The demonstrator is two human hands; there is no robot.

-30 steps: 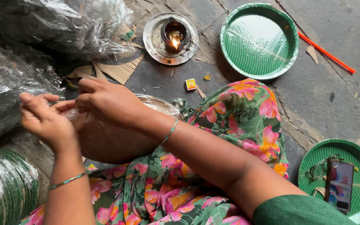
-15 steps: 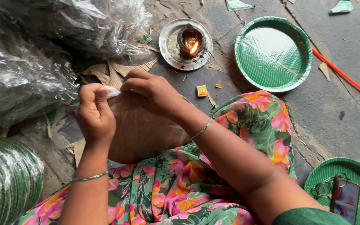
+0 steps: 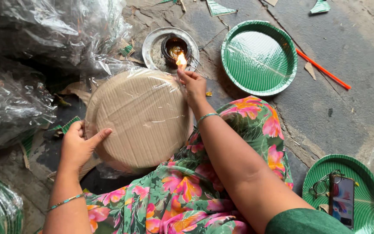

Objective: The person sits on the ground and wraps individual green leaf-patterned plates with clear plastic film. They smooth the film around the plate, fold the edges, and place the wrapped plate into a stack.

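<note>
Plastic wrap covers a round stack of plates [image 3: 140, 117], brown underside up, resting on the person's lap over the floral dress [image 3: 182, 195]. The right hand [image 3: 194, 86] pinches the gathered film at the stack's far edge, fingertips closed narrowly on it, and holds that twist right at the flame [image 3: 181, 60] of a small oil lamp [image 3: 173, 47] sitting in a steel dish [image 3: 154, 48] just beyond the fingers. The left hand [image 3: 78, 145] steadies the near-left rim, thumb pressed onto the brown face and fingers curled behind the edge.

Beyond the right hand's knuckles lies an empty green plate [image 3: 259, 56], and past that an orange stick [image 3: 323, 69] on the concrete. Left of the left hand are heaps of clear-bagged plate bundles [image 3: 35, 47]. Well to the right of the right forearm, a second green plate [image 3: 369, 190] carries a phone [image 3: 342, 201] and spectacles [image 3: 321, 184].

The main hazard, as I judge it, is heat: the fingertips are almost touching the flame, so a small slip could burn them, and film held there too long could melt through or catch rather than seal. The loose plastic bundles near the lamp could also be scorched if the stack swings.
</note>
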